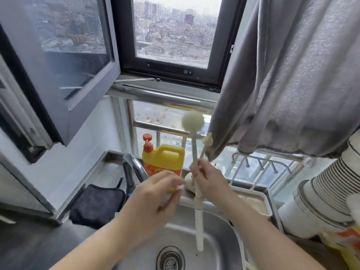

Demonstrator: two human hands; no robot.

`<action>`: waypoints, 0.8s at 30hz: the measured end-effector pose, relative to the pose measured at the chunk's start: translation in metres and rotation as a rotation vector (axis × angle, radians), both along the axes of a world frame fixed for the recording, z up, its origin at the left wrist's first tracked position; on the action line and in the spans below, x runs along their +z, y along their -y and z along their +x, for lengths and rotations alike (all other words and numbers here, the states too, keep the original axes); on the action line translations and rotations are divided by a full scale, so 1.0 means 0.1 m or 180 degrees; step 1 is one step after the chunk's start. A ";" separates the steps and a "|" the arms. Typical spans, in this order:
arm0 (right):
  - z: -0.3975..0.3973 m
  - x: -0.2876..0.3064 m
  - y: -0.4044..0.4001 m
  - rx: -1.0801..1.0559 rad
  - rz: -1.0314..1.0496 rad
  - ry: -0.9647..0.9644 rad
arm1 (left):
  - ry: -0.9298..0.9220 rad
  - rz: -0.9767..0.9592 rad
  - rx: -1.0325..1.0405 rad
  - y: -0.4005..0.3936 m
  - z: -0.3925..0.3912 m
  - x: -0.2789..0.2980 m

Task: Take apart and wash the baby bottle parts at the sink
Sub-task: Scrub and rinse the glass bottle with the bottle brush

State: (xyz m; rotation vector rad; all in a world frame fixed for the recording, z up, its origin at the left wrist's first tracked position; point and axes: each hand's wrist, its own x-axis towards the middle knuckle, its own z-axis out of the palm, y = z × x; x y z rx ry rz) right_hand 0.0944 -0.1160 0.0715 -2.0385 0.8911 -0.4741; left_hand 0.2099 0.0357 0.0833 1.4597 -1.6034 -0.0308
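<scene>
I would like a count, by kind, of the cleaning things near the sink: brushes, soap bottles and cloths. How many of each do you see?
Brushes: 2, a long white brush with a round sponge head and a thin small-headed brush, both in the right hand.
Soap bottles: 1, a yellow plastic jug with an orange pump.
Cloths: 1, a dark folded cloth.
Total: 4

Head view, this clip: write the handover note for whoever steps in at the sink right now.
Right hand: fingers grip two brushes upright over the sink, a long sponge-head bottle brush and a smaller nipple brush.
Left hand: blurred; pinches something small and white, unclear what.
Yellow detergent bottle stands behind the faucet.
Done: brushes picked up.
Left: no bottle parts clearly in view; washing still to do.
</scene>
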 end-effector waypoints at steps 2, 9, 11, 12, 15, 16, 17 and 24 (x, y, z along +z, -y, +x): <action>0.12 -0.21 -0.15 0.0109 0.0334 -0.0058 | -0.0083 0.0033 0.0538 0.06 0.25 0.14; 0.47 -0.59 -0.47 0.0390 0.0770 -0.0368 | -0.0243 0.1509 0.1250 0.44 1.18 0.07; 0.53 -0.60 -0.50 0.0247 0.0941 -0.0299 | -0.0371 0.1815 0.1038 0.53 1.31 0.00; 0.56 -0.60 -0.51 0.0179 0.1042 -0.0255 | -0.0404 0.1949 0.0957 0.58 1.35 -0.02; 0.62 -0.57 -0.51 0.0143 0.1274 -0.0110 | -0.0254 0.2371 0.0773 0.69 1.42 -0.04; 0.63 -0.56 -0.51 0.0143 0.1334 -0.0080 | -0.0311 0.2451 0.0750 0.72 1.44 -0.04; 0.64 -0.55 -0.50 0.0130 0.1377 -0.0064 | -0.0441 0.2470 0.0724 0.74 1.47 -0.04; 0.67 -0.50 -0.49 0.0131 0.1555 0.0044 | -0.0374 0.2528 0.0861 0.81 1.48 -0.05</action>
